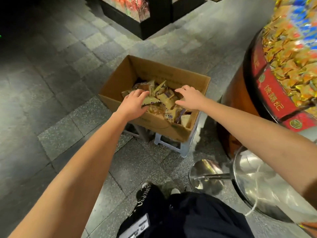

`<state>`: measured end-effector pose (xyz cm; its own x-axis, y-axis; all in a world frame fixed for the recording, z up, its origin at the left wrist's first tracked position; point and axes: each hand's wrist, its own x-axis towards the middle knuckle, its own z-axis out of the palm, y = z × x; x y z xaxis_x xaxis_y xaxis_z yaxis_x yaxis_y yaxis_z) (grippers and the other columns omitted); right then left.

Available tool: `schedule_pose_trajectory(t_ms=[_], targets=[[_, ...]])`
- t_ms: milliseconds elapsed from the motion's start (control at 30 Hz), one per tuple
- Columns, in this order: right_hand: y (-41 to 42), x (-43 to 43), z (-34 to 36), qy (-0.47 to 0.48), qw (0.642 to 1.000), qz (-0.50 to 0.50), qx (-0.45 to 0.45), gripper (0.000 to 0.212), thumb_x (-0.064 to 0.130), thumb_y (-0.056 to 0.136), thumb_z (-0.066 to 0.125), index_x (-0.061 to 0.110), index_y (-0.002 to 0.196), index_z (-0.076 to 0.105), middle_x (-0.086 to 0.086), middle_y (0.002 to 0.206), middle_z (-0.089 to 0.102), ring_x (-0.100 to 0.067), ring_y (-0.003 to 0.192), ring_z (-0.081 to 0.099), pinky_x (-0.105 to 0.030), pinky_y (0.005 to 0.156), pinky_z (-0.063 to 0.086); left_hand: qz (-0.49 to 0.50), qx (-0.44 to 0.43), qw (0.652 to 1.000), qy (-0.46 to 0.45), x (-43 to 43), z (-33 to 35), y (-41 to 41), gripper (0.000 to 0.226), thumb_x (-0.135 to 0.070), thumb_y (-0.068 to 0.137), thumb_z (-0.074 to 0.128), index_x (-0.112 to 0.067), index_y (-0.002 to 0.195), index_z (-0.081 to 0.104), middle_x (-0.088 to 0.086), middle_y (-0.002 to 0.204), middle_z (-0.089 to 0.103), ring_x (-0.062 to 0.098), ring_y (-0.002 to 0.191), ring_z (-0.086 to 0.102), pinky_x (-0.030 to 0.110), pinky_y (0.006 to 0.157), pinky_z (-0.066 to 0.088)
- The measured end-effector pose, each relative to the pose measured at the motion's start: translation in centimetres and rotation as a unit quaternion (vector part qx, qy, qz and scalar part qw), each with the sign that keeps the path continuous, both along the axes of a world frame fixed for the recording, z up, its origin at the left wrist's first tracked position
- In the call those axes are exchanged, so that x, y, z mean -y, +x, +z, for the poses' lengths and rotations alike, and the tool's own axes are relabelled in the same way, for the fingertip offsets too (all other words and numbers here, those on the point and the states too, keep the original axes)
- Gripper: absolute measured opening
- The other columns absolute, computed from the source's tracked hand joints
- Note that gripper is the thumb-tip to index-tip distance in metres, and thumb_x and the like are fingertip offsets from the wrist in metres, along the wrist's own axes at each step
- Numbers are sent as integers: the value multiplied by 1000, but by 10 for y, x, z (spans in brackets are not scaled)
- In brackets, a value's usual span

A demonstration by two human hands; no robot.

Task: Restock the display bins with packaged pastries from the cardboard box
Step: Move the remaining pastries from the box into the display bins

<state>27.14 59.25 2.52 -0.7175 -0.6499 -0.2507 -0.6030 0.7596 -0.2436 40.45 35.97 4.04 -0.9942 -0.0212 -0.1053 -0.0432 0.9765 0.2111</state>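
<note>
An open cardboard box (120, 79) stands on a small grey stool in the middle of the view. It holds several tan and gold packaged pastries (164, 100). Both my hands reach down into the box. My left hand (133, 102) lies on the left side of the pile, its fingers curled round a packet. My right hand (190, 98) rests on the right side of the pile with its fingers spread and bent over the packets. A round red display bin (272, 95) heaped with gold packets stands at the right.
The grey stool (173, 143) under the box stands on a tiled floor. A shiny metal stand base (205, 176) and a metal bowl (257, 182) sit at the lower right. Dark display cases (142, 23) with colourful packets stand at the back. My legs are at the bottom.
</note>
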Motion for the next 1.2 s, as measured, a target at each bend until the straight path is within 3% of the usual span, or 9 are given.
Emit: schedule_pose_trajectory(t_ms=[367,700,967,1200], targets=[[-107,-15,-44,-3,990,-128,54,62,46,97,52,22,150,32,-13,148,35,-35,133,38,-46,108,37,-110,95,989,22,13,-55,-161,61,-33,98,53,-20,152,27,10,152,34,31,140,29,48,112,33],[-169,-26,-81,-15,971,-222,88,59,37,97,56,20,150,35,-12,147,38,-32,132,39,-42,107,36,-300,175,938,-24,5,-123,-262,59,-32,97,55,-29,150,30,5,153,34,26,139,33,45,112,35],[-190,-24,-157,5,964,-238,122,56,31,96,57,21,148,37,-10,146,39,-31,134,39,-48,107,38,-405,232,883,-44,-23,-203,-289,58,-29,97,54,-30,150,31,5,156,28,30,141,30,48,112,36],[-228,-9,-202,31,978,-168,121,57,22,95,56,22,148,37,-12,143,39,-38,133,35,-50,109,34,-463,243,851,-49,-47,-259,-291,67,-25,94,58,-30,152,26,6,155,27,27,142,26,42,113,30]])
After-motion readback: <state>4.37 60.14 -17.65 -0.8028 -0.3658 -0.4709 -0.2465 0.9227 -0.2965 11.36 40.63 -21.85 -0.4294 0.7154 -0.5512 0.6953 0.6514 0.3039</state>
